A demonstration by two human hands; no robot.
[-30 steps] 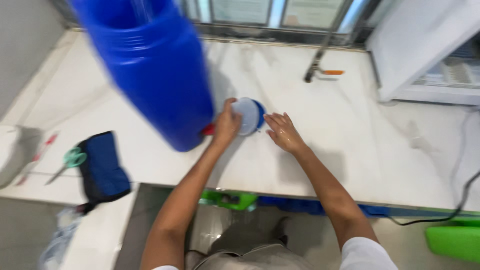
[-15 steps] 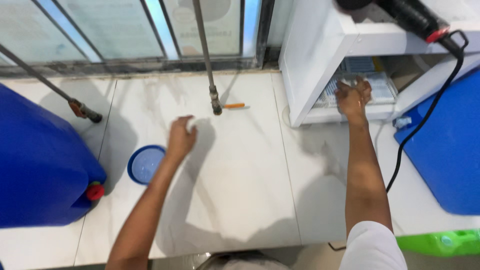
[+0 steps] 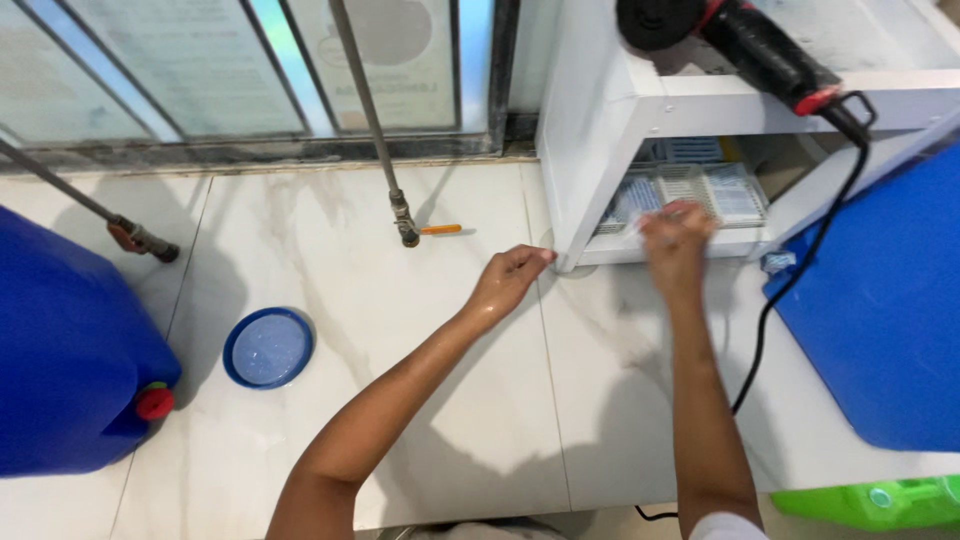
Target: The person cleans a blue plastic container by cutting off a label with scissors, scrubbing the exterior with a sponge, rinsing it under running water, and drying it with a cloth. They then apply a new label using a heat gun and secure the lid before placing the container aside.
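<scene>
My left hand (image 3: pixel 512 275) hovers over the white marble surface (image 3: pixel 450 400) with its fingers loosely curled and nothing in them, just left of the white shelf unit (image 3: pixel 585 150). At the mouth of the shelf's lower compartment is my right hand (image 3: pixel 675 235), blurred by motion. In front of it lie clear plastic trays (image 3: pixel 735 190). Something pale shows at its fingertips, but I cannot tell whether it grips anything. A round blue lid (image 3: pixel 268 347) lies flat on the surface, well to the left of my left hand.
A big blue drum (image 3: pixel 60 370) with a red cap (image 3: pixel 155 402) stands at left, another blue drum (image 3: pixel 880 320) at right. A metal pipe with an orange-handled valve (image 3: pixel 405 230) hangs by the window. A black-and-red power tool (image 3: pixel 750 40) rests on the shelf, its black cable (image 3: pixel 800 270) trailing down.
The view has swung right. My left hand left the blue lid and moved right towards the shelf. My right hand reached into the shelf and now sits lower at its opening.
</scene>
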